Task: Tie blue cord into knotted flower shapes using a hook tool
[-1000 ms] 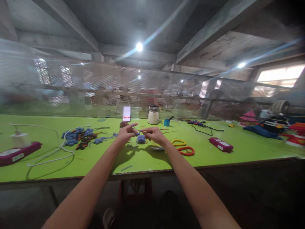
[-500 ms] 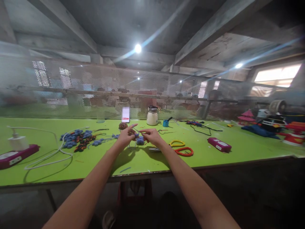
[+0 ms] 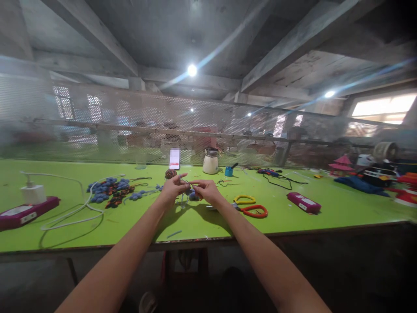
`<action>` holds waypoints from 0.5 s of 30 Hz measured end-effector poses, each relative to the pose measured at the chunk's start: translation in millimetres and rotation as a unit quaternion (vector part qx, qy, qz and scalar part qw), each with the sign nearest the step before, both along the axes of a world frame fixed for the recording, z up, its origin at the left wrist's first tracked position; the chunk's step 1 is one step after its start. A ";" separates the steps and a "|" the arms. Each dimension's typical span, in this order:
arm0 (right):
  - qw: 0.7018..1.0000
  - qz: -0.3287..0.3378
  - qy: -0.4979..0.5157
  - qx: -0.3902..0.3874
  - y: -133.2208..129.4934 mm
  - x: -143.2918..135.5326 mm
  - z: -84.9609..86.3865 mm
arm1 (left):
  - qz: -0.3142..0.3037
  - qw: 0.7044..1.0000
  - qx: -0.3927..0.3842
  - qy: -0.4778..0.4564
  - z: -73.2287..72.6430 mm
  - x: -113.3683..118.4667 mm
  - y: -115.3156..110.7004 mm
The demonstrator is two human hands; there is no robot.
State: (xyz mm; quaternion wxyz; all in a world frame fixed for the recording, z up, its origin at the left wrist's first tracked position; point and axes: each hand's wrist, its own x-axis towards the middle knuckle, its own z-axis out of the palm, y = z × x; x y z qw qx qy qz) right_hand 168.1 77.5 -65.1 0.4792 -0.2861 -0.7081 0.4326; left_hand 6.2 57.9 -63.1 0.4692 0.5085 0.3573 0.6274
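Observation:
Close together over the table, my two hands work on a small piece of blue yarn point(image 3: 193, 195). My left hand point(image 3: 171, 189) pinches the yarn, its index finger raised and a strand running near it. My right hand point(image 3: 206, 192) has thumb and fingers pinched at the same spot; whether a thin tool is in them is too small to tell. Yarn ends dangle below the fingers. Behind my left hand is a dark brown ball of yarn point(image 3: 170, 174). Scissors with one yellow and one red handle point(image 3: 254, 211) lie by my right wrist, blades partly hidden.
Blue knotted yarn pieces point(image 3: 107, 188) and dark orange ones point(image 3: 120, 196) lie left, beside a white cable point(image 3: 73, 224) and a purple power strip point(image 3: 42, 211). A phone point(image 3: 174, 159), a cream jug point(image 3: 210, 162) and a blue pot point(image 3: 229, 171) stand behind. A purple box point(image 3: 303, 203) lies right.
The whole view has shifted slightly, so things appear a little further right and lower. My left fingers have closed in nearer to my right fingers at the yarn.

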 end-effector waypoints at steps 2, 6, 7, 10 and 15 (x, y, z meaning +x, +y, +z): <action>1.000 0.006 0.006 -0.009 -0.5 0.9 0.5 | -0.006 1.000 0.002 -0.002 -0.7 -0.8 0.6; 0.999 0.030 0.009 -0.038 -1.5 4.4 2.1 | -0.013 0.999 0.023 0.019 0.5 -0.9 0.2; 0.998 0.036 0.009 -0.047 -1.6 5.3 2.4 | -0.012 0.999 0.032 0.030 1.2 -0.6 -0.2; 0.996 0.046 0.010 -0.074 -0.4 7.1 2.2 | 0.001 0.996 0.058 0.068 3.3 1.6 -2.9; 0.992 0.043 0.033 -0.111 4.5 4.9 -2.5 | 0.056 0.987 0.102 0.111 3.4 10.5 -10.3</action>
